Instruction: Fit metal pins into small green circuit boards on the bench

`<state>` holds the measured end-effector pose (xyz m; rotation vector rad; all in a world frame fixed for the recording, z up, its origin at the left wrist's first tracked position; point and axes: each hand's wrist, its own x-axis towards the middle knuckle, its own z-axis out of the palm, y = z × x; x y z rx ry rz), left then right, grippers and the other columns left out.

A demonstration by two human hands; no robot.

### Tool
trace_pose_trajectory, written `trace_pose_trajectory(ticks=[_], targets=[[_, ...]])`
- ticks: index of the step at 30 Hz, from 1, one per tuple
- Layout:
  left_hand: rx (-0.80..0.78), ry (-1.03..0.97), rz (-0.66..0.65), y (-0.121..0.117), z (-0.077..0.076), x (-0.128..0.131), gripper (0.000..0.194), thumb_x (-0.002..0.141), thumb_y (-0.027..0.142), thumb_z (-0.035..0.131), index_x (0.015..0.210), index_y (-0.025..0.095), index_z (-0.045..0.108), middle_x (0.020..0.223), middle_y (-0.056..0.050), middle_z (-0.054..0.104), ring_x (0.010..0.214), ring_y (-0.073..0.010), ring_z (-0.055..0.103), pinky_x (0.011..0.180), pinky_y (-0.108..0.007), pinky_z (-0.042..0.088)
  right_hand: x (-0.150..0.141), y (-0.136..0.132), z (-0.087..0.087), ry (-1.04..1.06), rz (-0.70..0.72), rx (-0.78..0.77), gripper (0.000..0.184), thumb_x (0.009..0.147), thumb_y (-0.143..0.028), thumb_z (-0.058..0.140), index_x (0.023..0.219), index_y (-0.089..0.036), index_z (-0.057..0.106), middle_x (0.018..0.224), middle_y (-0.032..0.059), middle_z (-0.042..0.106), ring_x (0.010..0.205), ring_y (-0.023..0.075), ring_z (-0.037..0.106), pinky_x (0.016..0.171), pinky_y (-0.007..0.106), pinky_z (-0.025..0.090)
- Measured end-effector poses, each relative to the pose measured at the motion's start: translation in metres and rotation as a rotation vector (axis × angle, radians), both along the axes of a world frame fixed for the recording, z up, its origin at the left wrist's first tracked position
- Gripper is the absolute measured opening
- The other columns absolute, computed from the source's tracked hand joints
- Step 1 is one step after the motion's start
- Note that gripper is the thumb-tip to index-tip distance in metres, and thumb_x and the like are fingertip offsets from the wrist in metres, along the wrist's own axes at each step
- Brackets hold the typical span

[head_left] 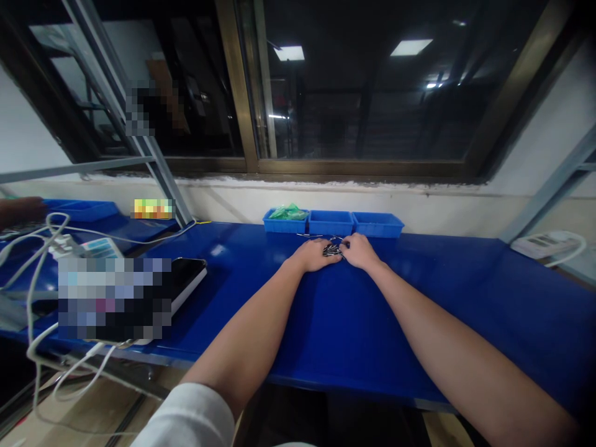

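My left hand (317, 255) and my right hand (358, 251) meet near the back of the blue workbench (400, 298). Between them lies a small bundle of dark, shiny metal parts (332, 250), with thin wire-like ends sticking out to the left. The fingers of both hands are on it, and they hide part of it, so its exact form is hard to tell. Just behind my hands stand several blue plastic bins (354, 223) in a row. The leftmost bin (285, 222) holds green plastic bags (288, 212).
A white power strip (547, 244) with a cable lies at the right end. On the left are a black-and-white device (189, 279), tangled white cables (41, 279) and a blue tray (81, 210). Another person's hand (21, 211) reaches in at the far left. A dark window (367, 93) fills the wall behind.
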<state>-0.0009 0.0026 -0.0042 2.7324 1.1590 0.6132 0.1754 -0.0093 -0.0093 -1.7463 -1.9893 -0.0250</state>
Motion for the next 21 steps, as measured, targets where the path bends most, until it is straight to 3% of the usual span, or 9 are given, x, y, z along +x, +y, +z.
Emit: trace_pose_trajectory(ticks=[6, 10, 13, 17, 21], targets=[[-0.008, 0.016, 0.01, 0.0, 0.001, 0.0, 0.056, 0.077, 0.064, 0.044, 0.11, 0.02, 0.057, 0.11, -0.007, 0.062, 0.099, -0.0235, 0.058, 0.083, -0.031, 0.045, -0.003, 0.0, 0.0, 0.04, 0.086, -0.005, 0.024, 0.08, -0.02, 0.045, 0.087, -0.018, 0.068, 0.089, 0.0075, 0.065, 0.086, 0.0173, 0.058, 0.081, 0.026, 0.039], [-0.003, 0.013, 0.011, -0.001, 0.001, 0.001, 0.059, 0.077, 0.065, 0.044, 0.112, 0.02, 0.057, 0.111, -0.007, 0.061, 0.102, -0.0238, 0.057, 0.085, -0.031, 0.044, -0.003, -0.003, 0.004, 0.024, -0.055, 0.016, 0.029, 0.079, -0.03, 0.05, 0.098, -0.015, 0.066, 0.097, 0.0113, 0.064, 0.094, 0.0208, 0.056, 0.084, 0.028, 0.039], [-0.012, 0.017, 0.017, -0.001, 0.001, 0.001, 0.059, 0.077, 0.066, 0.043, 0.112, 0.02, 0.056, 0.112, -0.007, 0.061, 0.102, -0.0236, 0.056, 0.086, -0.031, 0.043, -0.002, -0.005, 0.008, -0.032, -0.188, -0.039, 0.034, 0.079, -0.04, 0.049, 0.095, -0.015, 0.067, 0.099, 0.0145, 0.062, 0.098, 0.0254, 0.055, 0.082, 0.032, 0.04], [-0.016, 0.023, 0.021, 0.0, 0.001, 0.001, 0.061, 0.076, 0.067, 0.044, 0.112, 0.019, 0.056, 0.113, -0.008, 0.061, 0.102, -0.0238, 0.057, 0.087, -0.031, 0.043, -0.004, -0.006, 0.011, -0.062, -0.207, -0.162, 0.034, 0.082, -0.036, 0.044, 0.094, -0.014, 0.067, 0.101, 0.0153, 0.063, 0.097, 0.0249, 0.056, 0.077, 0.031, 0.041], [-0.014, 0.033, 0.029, 0.0, 0.001, 0.001, 0.061, 0.076, 0.067, 0.044, 0.113, 0.02, 0.056, 0.113, -0.007, 0.061, 0.103, -0.0236, 0.057, 0.086, -0.031, 0.043, -0.005, -0.006, 0.01, -0.085, -0.176, -0.159, 0.037, 0.086, -0.035, 0.039, 0.093, -0.012, 0.066, 0.101, 0.0175, 0.063, 0.097, 0.0254, 0.056, 0.077, 0.031, 0.04]])
